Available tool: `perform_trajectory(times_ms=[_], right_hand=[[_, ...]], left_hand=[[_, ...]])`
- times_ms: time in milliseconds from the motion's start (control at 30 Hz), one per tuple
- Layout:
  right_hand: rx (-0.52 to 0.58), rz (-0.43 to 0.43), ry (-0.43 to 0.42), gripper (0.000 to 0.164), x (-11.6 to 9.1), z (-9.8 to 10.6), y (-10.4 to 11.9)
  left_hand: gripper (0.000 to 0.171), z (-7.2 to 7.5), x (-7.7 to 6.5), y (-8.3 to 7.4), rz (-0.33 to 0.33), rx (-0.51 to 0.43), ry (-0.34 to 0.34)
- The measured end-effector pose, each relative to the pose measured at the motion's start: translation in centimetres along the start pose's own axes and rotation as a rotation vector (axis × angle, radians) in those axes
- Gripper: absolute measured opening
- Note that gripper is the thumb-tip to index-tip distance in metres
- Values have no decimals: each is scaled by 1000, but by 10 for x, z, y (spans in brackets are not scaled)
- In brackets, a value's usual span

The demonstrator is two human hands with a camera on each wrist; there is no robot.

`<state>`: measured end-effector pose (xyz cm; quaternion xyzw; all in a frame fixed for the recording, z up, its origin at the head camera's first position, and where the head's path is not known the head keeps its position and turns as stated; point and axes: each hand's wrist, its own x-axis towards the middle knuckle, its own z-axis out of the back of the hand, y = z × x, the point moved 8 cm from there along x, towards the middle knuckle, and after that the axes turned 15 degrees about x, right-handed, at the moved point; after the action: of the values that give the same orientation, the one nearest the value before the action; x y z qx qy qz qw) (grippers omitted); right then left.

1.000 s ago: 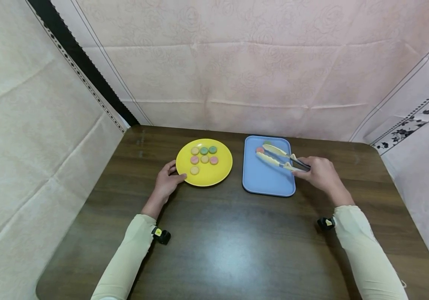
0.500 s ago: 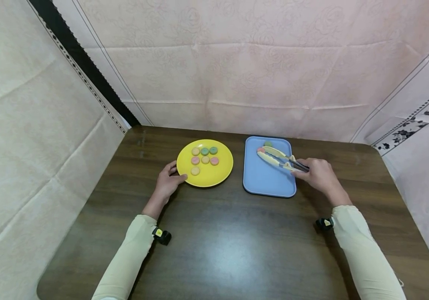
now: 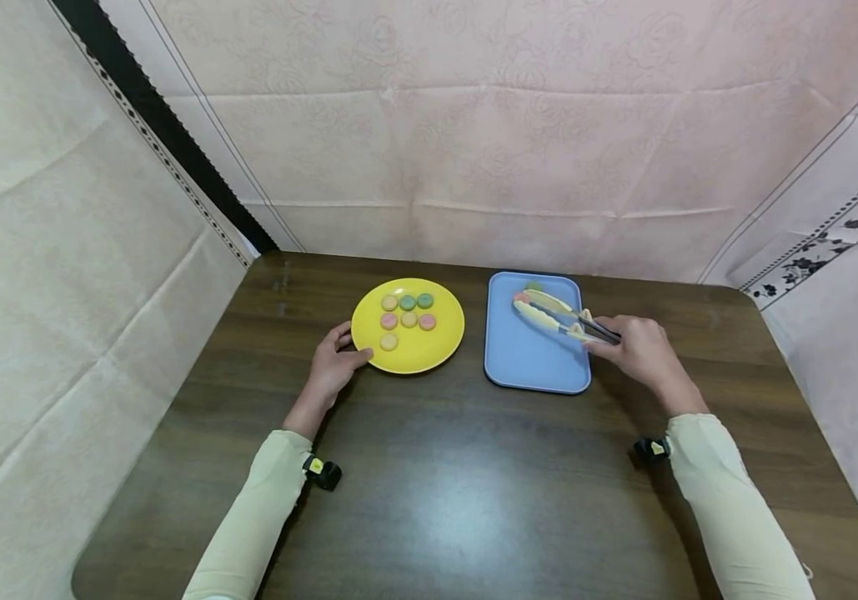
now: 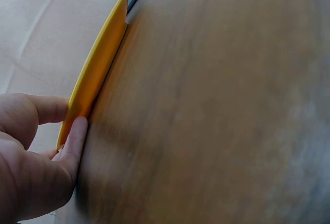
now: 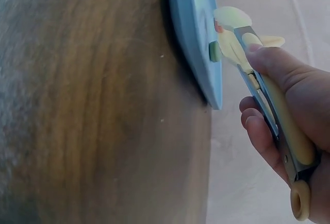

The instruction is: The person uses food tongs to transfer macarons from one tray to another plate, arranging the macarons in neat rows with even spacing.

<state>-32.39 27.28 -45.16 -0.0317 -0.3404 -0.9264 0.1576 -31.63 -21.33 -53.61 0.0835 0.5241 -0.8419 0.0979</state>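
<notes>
My left hand holds the left rim of a yellow plate, with fingers and thumb pinching its edge in the left wrist view. On the plate lie several small round macaron-like discs in cream, green and pink. My right hand grips a pair of tongs with cream ends, low over the blue tray. A pink disc sits between the tong tips, partly covered by them. Just behind them is a green disc, also visible as a green edge in the right wrist view.
Plate and tray stand side by side near the far edge of a dark wooden table, with a narrow gap between them. Pale patterned cloth hangs behind the table and at both sides.
The tong tips have drawn slightly closer together around the pink disc, and more of the green disc shows behind them. The left hand and plate have stayed in place.
</notes>
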Motion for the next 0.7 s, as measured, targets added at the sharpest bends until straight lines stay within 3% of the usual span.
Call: perform_trajectory(times_ms=[233, 433, 700], right_hand=[[-22, 45, -32, 50, 0, 8, 22], [-55, 136, -57, 50, 2, 11, 53], [-23, 181, -21, 52, 7, -2, 92]], left_hand=[[77, 0, 2, 1, -2, 12, -7], [77, 1, 2, 1, -1, 18, -12], [77, 0, 1, 0, -7, 13, -16]])
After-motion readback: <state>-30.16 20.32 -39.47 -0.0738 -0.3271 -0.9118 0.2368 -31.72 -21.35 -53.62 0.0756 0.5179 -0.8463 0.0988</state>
